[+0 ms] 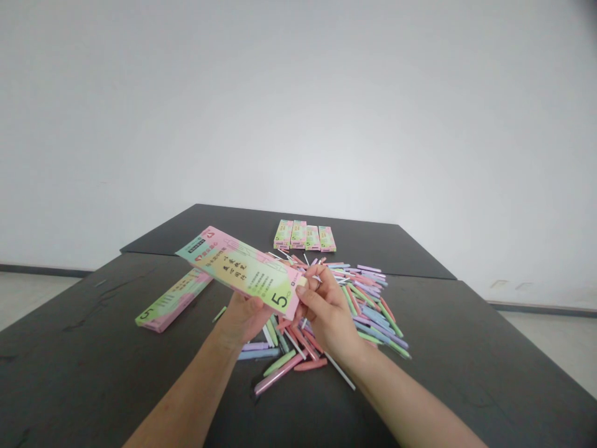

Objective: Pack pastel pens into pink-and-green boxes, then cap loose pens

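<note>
A flat pink, yellow and green pen box [245, 270] with a large "5" printed at its near end is held up over the table, tilted. My left hand [249, 316] grips it from below, the thumb along its lower edge. At the box's right end, my right hand [326, 306] pinches the end flap with thumb and forefinger. Beneath and behind both hands spreads a loose heap of pens [373, 311] in green, pink, blue and purple, with thin white sticks among them. The hands cover part of the heap.
Another pen box [175, 300] of the same design lies at an angle on the dark table [84, 367], to the left. Several matching boxes [298, 233] stand in a row toward the back. Behind the table rises a plain pale wall [298, 112].
</note>
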{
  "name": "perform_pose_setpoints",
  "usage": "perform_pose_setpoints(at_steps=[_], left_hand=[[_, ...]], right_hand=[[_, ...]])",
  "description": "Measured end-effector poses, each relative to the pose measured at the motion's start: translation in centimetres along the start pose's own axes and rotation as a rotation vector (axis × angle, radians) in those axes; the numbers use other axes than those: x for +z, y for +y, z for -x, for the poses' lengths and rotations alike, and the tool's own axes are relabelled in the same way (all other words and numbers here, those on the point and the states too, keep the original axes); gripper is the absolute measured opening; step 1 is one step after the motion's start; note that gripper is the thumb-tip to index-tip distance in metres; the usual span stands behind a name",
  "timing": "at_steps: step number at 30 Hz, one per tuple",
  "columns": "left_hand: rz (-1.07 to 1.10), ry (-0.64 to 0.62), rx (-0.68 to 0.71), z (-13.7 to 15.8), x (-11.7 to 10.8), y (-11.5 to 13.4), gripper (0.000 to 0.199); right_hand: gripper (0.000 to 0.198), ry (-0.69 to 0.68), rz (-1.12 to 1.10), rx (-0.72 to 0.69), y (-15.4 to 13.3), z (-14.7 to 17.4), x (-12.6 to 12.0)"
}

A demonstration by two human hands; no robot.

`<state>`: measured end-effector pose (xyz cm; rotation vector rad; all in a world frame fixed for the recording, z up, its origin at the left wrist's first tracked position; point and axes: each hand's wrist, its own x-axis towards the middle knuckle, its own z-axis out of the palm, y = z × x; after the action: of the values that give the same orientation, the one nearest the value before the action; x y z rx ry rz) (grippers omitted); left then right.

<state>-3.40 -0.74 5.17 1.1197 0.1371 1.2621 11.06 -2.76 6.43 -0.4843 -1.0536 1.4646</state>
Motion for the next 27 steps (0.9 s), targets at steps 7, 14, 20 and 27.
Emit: perform_pose_setpoints(at_steps=[7,14,20,27], left_hand=[[0.015,0.025,0.009,0.0,-0.5,-0.2,0.044],[0.046,0.172,0.089,0.1,-2.0,-0.5,0.048],[0.025,0.230,0.070,0.2,-2.3,-0.8,0.046],[-0.013,0.166,0.047,0.1,-2.1,-0.7,0.037]], right_hand=[[0.026,0.006,-0.046,-0.015,0.2,-0.1,-0.3],[0.036,-0.193,0.049,-0.119,-0.1,0.0,0.2],[0.030,-0.197,0.226,-0.129,0.6,0.1,-0.6],[0.028,-0.215,0.448,-0.153,0.7,-0.2,-1.8]])
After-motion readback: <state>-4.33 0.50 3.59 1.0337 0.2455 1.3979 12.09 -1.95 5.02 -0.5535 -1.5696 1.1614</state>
